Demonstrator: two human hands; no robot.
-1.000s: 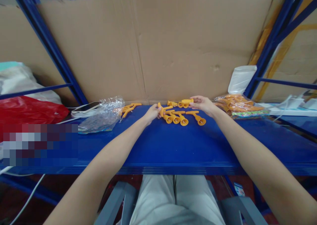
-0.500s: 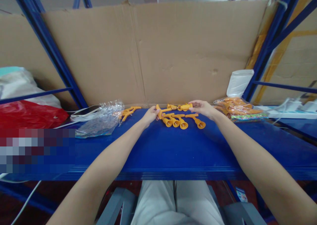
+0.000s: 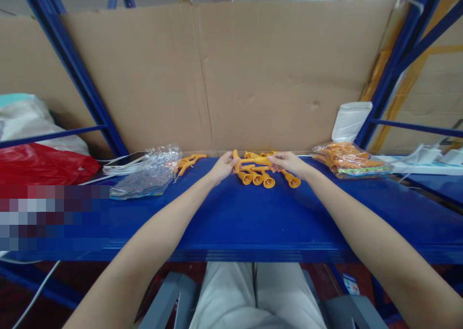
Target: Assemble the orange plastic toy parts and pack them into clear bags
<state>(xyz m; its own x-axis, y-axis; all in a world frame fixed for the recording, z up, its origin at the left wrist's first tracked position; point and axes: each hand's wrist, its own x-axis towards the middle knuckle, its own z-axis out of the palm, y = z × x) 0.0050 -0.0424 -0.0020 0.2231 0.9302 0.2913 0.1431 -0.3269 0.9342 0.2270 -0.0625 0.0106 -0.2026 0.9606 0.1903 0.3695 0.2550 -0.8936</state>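
Note:
Both hands meet over a cluster of orange plastic toy parts at the back of a blue shelf [image 3: 253, 213]. My left hand [image 3: 223, 166] pinches one end of an orange ribbed rod piece [image 3: 249, 161], and my right hand [image 3: 287, 161] grips its other end, fingers closed. Just under the rod lie several orange horn-shaped pieces [image 3: 262, 178] in a row, bells pointing toward me. One more horn piece [image 3: 292, 180] sticks out below my right hand. A separate orange forked piece [image 3: 188, 162] lies to the left of my left hand.
A crumpled clear plastic bag [image 3: 146, 174] and white cable lie at left, with a red bag [image 3: 39, 167] beyond. A clear bag of orange parts [image 3: 345, 159] sits at right near a white packet [image 3: 351, 120]. Cardboard [image 3: 231, 78] backs the shelf; blue uprights flank it.
My right hand has moved left and closer to my left hand, bringing its orange part onto the rod the left hand holds. The two pieces now read as one.

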